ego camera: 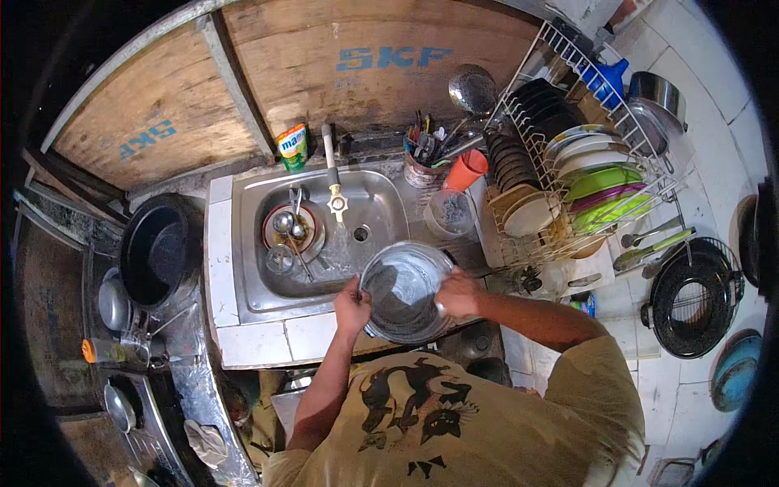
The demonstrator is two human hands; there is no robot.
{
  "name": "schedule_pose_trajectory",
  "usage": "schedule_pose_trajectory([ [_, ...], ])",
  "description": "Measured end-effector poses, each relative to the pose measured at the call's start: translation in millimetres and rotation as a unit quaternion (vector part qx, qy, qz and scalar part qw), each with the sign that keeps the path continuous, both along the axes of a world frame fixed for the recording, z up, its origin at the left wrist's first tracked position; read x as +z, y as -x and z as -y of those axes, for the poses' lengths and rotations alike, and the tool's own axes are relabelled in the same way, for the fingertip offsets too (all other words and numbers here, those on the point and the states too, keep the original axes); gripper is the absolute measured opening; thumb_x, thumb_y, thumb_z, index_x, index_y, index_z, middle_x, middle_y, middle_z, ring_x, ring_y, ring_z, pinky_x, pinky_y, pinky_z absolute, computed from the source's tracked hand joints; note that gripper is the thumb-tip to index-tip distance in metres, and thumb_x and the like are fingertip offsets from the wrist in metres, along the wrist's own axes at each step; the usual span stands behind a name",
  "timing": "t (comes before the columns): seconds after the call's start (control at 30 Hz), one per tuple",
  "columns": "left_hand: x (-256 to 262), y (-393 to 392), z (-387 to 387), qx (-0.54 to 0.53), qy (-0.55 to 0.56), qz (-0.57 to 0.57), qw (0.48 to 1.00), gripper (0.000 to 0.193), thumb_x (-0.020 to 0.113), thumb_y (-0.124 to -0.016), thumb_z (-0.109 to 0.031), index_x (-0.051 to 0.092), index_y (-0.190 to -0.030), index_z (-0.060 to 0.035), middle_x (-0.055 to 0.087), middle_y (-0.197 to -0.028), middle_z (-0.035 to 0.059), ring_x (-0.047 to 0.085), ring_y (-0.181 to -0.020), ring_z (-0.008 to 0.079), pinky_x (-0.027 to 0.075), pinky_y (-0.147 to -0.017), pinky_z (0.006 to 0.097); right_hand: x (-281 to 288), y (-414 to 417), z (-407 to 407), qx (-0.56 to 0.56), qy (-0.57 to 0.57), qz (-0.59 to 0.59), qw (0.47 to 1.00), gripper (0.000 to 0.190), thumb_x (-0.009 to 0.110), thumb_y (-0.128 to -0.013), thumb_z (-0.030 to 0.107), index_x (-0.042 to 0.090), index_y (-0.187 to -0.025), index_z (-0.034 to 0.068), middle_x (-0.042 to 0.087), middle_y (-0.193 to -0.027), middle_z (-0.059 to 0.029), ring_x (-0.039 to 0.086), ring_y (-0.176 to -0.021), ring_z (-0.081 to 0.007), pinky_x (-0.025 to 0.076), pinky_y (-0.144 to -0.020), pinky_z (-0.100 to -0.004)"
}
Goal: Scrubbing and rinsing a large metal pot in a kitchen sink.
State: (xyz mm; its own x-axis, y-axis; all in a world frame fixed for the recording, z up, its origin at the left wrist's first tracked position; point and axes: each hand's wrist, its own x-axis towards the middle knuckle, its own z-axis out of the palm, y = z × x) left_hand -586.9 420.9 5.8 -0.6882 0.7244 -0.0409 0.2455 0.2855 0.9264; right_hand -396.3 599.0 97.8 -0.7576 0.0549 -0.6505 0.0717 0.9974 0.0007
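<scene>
A round metal pot (pixel 406 293) is tilted at the sink's front right corner, and whitish suds or water show inside it. My left hand (pixel 353 307) grips its left rim, thumb on the edge. Against the right rim is my right hand (pixel 457 294), fingers curled and blurred by motion. A small pale patch shows beneath those fingers; whether it is a scrubber or foam, I cannot tell. Water runs from the faucet (pixel 337 204) into the stainless steel sink (pixel 383 201). In the basin's left side sit a red-rimmed bowl (pixel 268 226), a ladle (pixel 283 222) and a clear glass (pixel 280 259).
Right of the sink stand a utensil holder (pixel 422 173), an orange cup (pixel 467 170), a clear plastic tub (pixel 449 213) and a wire dish rack (pixel 551 246) full of plates and bowls. A detergent pouch (pixel 293 148) is behind the basin. To the left rests a large black basin (pixel 155 252).
</scene>
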Motion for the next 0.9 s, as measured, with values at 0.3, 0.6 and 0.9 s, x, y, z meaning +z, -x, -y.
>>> schedule_pose_trajectory([
  [0.3,-6,4,3,-0.039,-0.072,0.055,0.995,0.037,0.050,-0.081,-0.003,0.057,-0.116,-0.0012,0.065,-0.081,0.0150,0.062,-0.070,0.0175,0.048,-0.068,0.0295,-44,77,-72,0.241,-0.030,-0.334,0.911,0.033,0.049,-0.084,0.029,0.059,-0.113,0.018,0.056,-0.121,-0.0025,0.049,-0.117,-0.0225,0.036,-0.100,-0.0391],
  [0.6,-22,14,3,0.046,-0.086,0.000,0.995,0.037,0.050,-0.080,-0.004,0.058,-0.116,-0.0018,0.065,-0.084,0.0190,0.065,-0.076,0.0225,0.049,-0.070,0.0317,-43,28,-63,0.142,-0.086,-0.244,0.956,0.030,0.054,-0.078,0.029,0.063,-0.102,0.014,0.057,-0.117,-0.0095,0.049,-0.113,-0.0284,0.036,-0.094,-0.0479],
  [0.9,-11,4,-7,0.086,-0.168,0.115,0.975,0.028,0.049,-0.093,-0.011,0.057,-0.116,0.0035,0.066,-0.099,0.0172,0.063,-0.090,0.0199,0.047,-0.080,0.0306,-106,38,80,-0.058,0.123,-0.133,0.982,0.020,0.057,-0.069,0.025,0.063,-0.068,0.006,0.063,-0.076,-0.0085,0.058,-0.079,-0.0270,0.045,-0.073,-0.0448],
])
